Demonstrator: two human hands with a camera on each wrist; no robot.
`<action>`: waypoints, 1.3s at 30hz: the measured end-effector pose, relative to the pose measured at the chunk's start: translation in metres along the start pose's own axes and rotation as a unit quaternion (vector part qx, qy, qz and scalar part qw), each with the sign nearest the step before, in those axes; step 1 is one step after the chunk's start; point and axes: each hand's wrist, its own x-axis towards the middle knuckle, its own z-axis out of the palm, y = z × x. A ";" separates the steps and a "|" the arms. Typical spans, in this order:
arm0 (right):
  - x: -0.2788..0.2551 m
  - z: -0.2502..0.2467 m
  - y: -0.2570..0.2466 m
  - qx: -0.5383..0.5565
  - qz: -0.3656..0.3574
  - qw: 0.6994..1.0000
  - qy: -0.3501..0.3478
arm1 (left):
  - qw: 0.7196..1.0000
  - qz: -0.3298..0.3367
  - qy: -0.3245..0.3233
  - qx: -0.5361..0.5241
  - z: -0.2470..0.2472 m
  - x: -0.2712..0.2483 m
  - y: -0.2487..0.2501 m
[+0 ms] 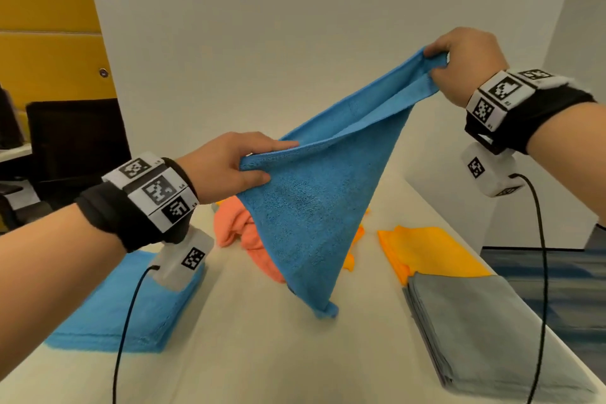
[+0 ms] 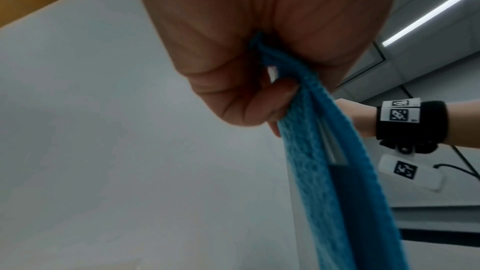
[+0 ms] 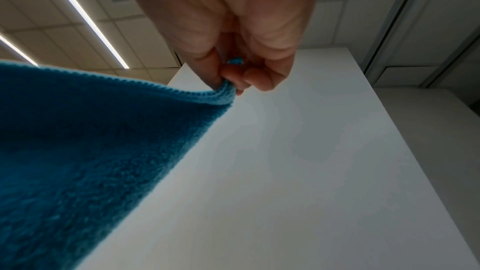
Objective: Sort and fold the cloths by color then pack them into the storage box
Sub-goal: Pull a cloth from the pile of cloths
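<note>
A blue cloth (image 1: pixel 314 193) hangs in the air over the table, stretched between both hands, its lowest corner touching the tabletop. My left hand (image 1: pixel 236 164) pinches one edge of it at mid height; the left wrist view shows the blue cloth (image 2: pixel 337 171) running out of the left hand (image 2: pixel 259 98). My right hand (image 1: pixel 459 65) grips the opposite corner, held higher and to the right. In the right wrist view the right hand (image 3: pixel 233 73) pinches the blue cloth (image 3: pixel 91 151) at its hem. No storage box is in view.
A folded blue stack (image 1: pixel 131 311) lies at the table's left, a folded grey stack (image 1: pixel 475 331) at the right. A yellow cloth (image 1: pixel 426 249) lies behind the grey one. A crumpled coral cloth (image 1: pixel 239 229) and an orange cloth (image 1: pixel 352 252) sit behind the hanging cloth.
</note>
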 end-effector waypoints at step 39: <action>-0.042 0.055 0.034 0.241 0.130 0.957 -0.094 | 0.920 -0.166 0.352 -0.057 -0.039 -0.004 -0.086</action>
